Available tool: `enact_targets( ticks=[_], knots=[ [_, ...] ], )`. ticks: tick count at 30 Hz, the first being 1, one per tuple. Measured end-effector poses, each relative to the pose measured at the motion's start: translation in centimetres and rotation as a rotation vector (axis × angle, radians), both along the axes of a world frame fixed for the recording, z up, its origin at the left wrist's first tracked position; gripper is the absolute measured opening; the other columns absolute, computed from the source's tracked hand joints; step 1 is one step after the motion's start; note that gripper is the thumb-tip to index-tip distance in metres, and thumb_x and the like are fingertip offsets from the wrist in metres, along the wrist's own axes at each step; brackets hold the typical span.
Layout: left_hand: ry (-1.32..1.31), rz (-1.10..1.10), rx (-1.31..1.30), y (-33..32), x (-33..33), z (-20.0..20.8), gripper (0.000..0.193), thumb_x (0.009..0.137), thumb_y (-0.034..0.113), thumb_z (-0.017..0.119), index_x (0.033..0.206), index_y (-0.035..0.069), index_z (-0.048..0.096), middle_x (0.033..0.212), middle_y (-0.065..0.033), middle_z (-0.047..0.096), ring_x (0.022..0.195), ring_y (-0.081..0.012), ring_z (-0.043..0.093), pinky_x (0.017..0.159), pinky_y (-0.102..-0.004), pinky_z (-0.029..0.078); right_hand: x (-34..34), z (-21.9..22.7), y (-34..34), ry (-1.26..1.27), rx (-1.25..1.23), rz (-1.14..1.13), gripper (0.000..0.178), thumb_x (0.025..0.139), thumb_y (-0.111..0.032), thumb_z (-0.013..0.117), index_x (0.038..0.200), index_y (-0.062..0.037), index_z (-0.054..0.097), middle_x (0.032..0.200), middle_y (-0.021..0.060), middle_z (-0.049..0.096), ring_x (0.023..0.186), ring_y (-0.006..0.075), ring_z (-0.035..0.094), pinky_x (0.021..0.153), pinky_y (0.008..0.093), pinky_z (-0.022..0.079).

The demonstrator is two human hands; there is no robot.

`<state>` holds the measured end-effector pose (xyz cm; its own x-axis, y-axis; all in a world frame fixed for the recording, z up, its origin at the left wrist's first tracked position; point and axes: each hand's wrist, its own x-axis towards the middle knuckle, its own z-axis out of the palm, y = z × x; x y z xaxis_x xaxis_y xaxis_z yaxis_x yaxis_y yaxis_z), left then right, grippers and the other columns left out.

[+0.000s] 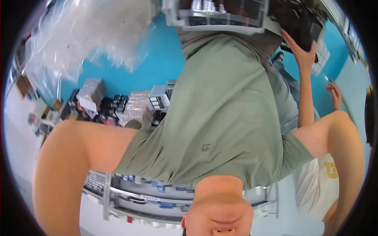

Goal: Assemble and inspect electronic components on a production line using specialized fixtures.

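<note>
Neither of my hands is in this head view. My bent left arm (pixel 61 169) runs out past the lower edge at the left, and my right arm (pixel 348 157) does the same at the right. What the hands hold or touch is hidden. Across the middle is my grey-green shirt (pixel 232 102). At the top, by my waist, there is a grey-framed tray or crate (pixel 224 28) with dark contents, cut off by the picture's edge.
Another person's hand (pixel 304 57) touches a black item (pixel 301 31) at upper right; a second hand (pixel 334 94) hangs nearby. Clear plastic bags (pixel 90 35) lie over a turquoise surface (pixel 157 51). Stacked packs (pixel 138 104) stand left. Shelving with blue parts (pixel 161 198) is below.
</note>
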<state>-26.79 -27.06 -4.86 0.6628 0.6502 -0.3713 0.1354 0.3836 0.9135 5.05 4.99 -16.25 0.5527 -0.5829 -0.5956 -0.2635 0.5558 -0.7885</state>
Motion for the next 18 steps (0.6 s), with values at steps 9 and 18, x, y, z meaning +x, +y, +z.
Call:
enact_targets(
  ticks=[9, 18],
  knots=[
    [0.133, -0.213, 0.024, -6.5, -12.0, 6.3, 0.115, 0.095, 0.070, 0.074, 0.176, 0.010, 0.019, 0.178, -0.0201, 0.023, 0.163, -0.0429, 0.027, 0.130, -0.0618, 0.032, -5.1, 0.4, -13.4, 0.258, 0.167, -0.548, 0.109, 0.089, -0.050, 0.089, 0.173, -0.0063, 0.034, 0.178, 0.0203, 0.031, 0.165, 0.0408, 0.024, 0.136, 0.0546, 0.022],
    [0.241, -0.255, 0.192, -5.7, -17.0, 7.7, 0.109, 0.096, 0.067, 0.073, 0.173, 0.008, 0.023, 0.174, -0.0207, 0.027, 0.161, -0.0427, 0.030, 0.129, -0.0608, 0.033, -6.2, -4.0, -20.0, 0.505, 0.488, -0.912, 0.099, 0.095, -0.046, 0.081, 0.173, -0.0070, 0.034, 0.179, 0.0192, 0.031, 0.166, 0.0393, 0.025, 0.136, 0.0556, 0.022]
  ],
)
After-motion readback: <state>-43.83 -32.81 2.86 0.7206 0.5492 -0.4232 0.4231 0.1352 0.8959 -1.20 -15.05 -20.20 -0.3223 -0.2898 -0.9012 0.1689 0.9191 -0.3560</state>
